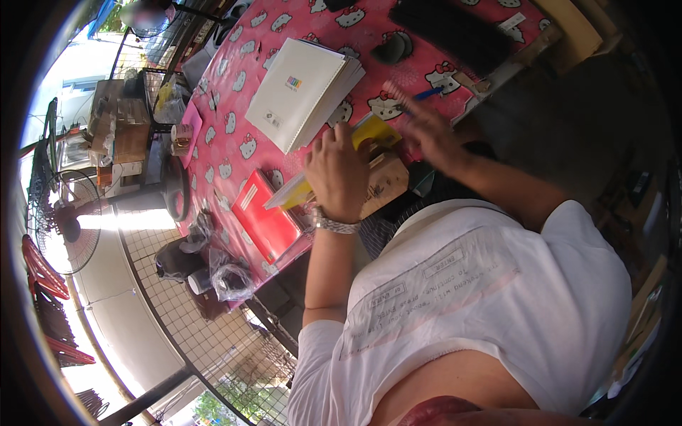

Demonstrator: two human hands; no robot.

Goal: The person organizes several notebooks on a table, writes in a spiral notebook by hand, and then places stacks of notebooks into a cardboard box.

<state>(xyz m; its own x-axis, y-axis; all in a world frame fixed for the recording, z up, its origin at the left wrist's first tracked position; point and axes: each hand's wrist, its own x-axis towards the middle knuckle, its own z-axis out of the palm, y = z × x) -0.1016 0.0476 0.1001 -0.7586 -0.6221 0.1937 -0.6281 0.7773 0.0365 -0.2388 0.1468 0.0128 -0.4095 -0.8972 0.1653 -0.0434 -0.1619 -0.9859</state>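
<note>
My left hand [337,174], with a metal watch at the wrist, is closed over a thin white-and-yellow notebook [375,132] at the table's near edge. Its fingers are curled and the hand hides the notebook's middle. To the right, my right hand [433,138] is held up with fingers apart and holds nothing that I can see; motion blurs it. A brown cardboard-like piece [387,184] lies below the notebook, close to my body. Just beyond my left hand is a stack of white-covered notebooks [302,92]. A red notebook [266,216] lies on the left.
A pink patterned cloth covers the table [224,170]. A blue pen [428,94] lies past my right hand. Farther off are a dark rounded object [392,50] and a long black item [455,35]. Plastic-wrapped items [231,280], a mug [182,138] and a fan [67,221] are at left.
</note>
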